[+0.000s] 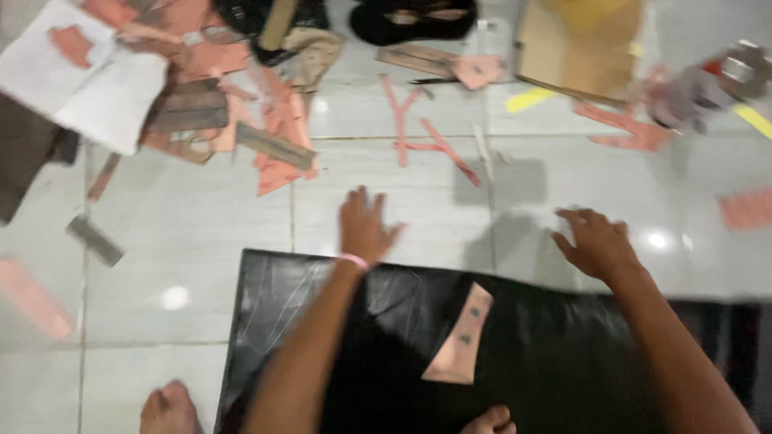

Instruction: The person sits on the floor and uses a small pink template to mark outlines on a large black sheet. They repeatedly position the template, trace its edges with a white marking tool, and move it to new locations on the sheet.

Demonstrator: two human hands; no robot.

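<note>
A large glossy black sheet of leather-like material [523,354] lay flat on the pale grey tiled floor [193,241], filling the lower part of the view from about 7 o'clock to 4 o'clock. Its surface shone softly and showed faint scratch lines near its left corner.

The left hand [363,227], a pink band at its wrist, reached past the sheet's far edge toward 12 o'clock, fingers spread and palm down over the bare tile. The right hand [595,241] sat at about 2 o'clock from the sheet's middle, fingers loosely splayed, resting at or just beyond the same far edge; blur made it unclear whether either hand pressed the floor. Neither hand held anything.

On the sheet, between the two forearms, lay a small salmon-pink card pattern piece [461,337], a slanted four-sided shape with dark marks.

Farther off, toward 11 o'clock, a heap of pink card offcuts [277,133] lay scattered beside white paper sheets [88,76]. At 1 o'clock stood a brown cardboard box [575,48]. Thin pink strips [426,141] crossed the tiles near 12 o'clock.
</note>
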